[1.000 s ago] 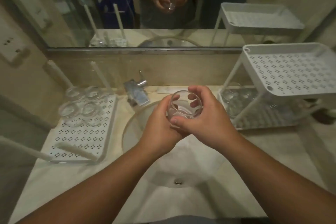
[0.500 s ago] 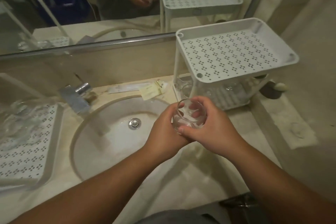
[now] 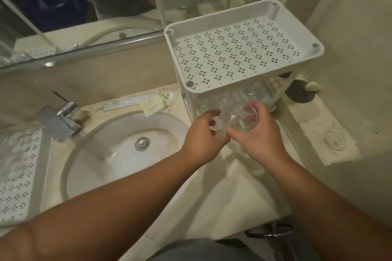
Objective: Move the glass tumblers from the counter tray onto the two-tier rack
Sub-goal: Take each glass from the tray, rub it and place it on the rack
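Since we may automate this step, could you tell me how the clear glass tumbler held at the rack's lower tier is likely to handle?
The clear glass tumbler is probably rigid but fragile: it looks like thin-walled glass. Its smooth, glossy wall may be slippery, which may be why both the left hand and right hand hold it. Being round, it could roll if laid sideways on the white perforated two-tier rack.

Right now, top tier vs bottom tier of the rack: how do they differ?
The top tier holds nothing and its perforated floor shows fully; the bottom tier already holds several tumblers and is mostly hidden beneath it. Both hands, left hand and right hand, hold a tumbler at the bottom tier's front, not the top. Both tiers are white plastic.
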`<state>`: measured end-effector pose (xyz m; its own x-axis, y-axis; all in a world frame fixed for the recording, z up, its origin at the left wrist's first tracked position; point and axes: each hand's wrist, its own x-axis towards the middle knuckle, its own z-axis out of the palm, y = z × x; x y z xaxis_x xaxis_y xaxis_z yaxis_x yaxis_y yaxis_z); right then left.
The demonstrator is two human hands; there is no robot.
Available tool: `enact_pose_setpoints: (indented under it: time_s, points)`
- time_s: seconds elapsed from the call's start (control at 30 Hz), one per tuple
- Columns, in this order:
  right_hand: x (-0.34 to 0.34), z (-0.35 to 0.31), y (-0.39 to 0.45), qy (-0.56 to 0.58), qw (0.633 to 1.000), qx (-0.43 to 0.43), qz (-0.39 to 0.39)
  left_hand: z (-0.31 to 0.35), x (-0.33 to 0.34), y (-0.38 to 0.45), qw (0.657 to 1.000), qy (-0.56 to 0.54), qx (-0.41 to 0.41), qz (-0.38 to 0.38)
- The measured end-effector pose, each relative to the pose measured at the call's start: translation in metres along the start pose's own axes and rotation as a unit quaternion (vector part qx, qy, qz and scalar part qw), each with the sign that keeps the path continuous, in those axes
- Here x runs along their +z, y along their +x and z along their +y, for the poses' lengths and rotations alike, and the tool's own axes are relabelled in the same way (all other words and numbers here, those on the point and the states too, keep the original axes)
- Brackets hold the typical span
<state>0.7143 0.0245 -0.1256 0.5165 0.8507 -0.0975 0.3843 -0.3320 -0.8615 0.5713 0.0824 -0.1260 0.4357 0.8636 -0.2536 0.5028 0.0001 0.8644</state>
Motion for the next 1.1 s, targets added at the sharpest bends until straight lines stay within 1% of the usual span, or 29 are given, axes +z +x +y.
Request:
enact_pose_setpoints:
  time_s: [0.2, 0.33, 0.4, 0.53, 0.6, 0.7, 0.87, 1.1]
  points:
    - [0.0, 0.025, 0.036, -0.007, 1.0, -0.002, 0.018, 0.006, 0.019, 0.026, 0.989, -0.105, -0.092, -0.052]
    - [0.003, 0.039, 0.059, -0.048, 0.998, -0.005, 0.036, 0.011, 0.028, 0.042, 0.969, -0.175, -0.158, -0.071]
    - [0.005, 0.045, 0.071, -0.082, 0.996, -0.007, 0.041, 0.012, 0.034, 0.05, 0.962, -0.189, -0.179, -0.08]
    - [0.013, 0.055, 0.091, -0.14, 0.989, 0.022, 0.028, 0.012, 0.041, 0.063, 0.955, -0.199, -0.204, -0.083]
    - [0.016, 0.06, 0.099, -0.143, 0.989, 0.04, 0.02, 0.012, 0.043, 0.068, 0.951, -0.203, -0.217, -0.086]
    - [0.019, 0.065, 0.11, -0.142, 0.989, 0.035, 0.01, 0.012, 0.046, 0.074, 0.947, -0.212, -0.225, -0.082]
    - [0.022, 0.068, 0.122, -0.214, 0.976, 0.027, -0.008, 0.014, 0.049, 0.08, 0.946, -0.211, -0.231, -0.088]
    - [0.021, 0.076, 0.122, -0.223, 0.974, 0.027, -0.024, 0.011, 0.056, 0.084, 0.939, -0.217, -0.245, -0.106]
